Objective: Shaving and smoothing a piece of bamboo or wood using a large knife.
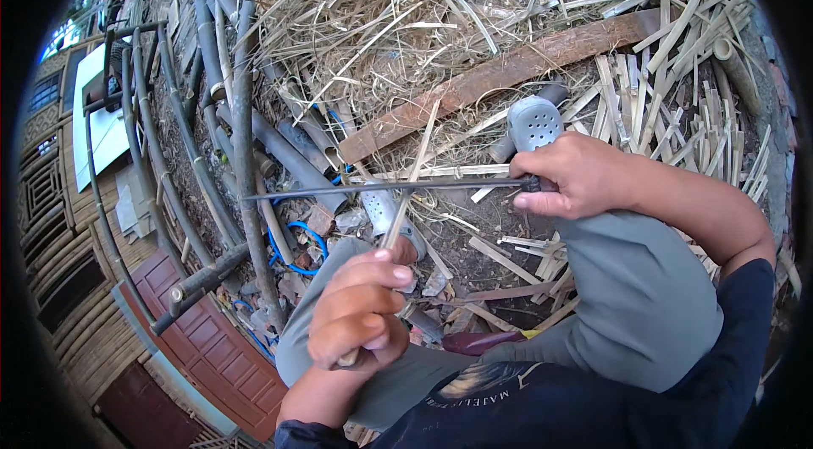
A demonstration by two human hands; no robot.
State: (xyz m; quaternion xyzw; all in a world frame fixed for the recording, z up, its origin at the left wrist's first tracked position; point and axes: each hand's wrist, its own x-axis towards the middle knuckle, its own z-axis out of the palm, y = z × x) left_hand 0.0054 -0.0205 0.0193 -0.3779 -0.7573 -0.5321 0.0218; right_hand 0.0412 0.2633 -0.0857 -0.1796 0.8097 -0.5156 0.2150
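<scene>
1. Far left, a reddish-brown panelled door [199,326] shows below a frame of bamboo poles [154,144].
2. Next, a long grey pole [244,110] runs from the top edge downward, with a looped blue hose [324,247] lying on the ground just beside it.
3. The left hand [360,309] is closed in a fist around a thin, pale bamboo strip [423,144]. The strip slants up and away from the fist; its lower end pokes out beneath the fingers.
4. A long, narrow knife [364,189] lies crosswise, its tip pointing left. Its blade crosses the strip in view; whether the two touch, I cannot tell.
5. Beyond the blade, a reddish-brown plank [500,77] lies slantwise on the ground beside a heap of straw-like shavings [339,17].
6. The right hand [567,176] grips the knife's handle, just above a grey-trousered knee [639,280] and near a pale, perforated shoe [535,123].
7. Far right, split strips [660,102] lie piled near a bamboo tube [738,77].
</scene>
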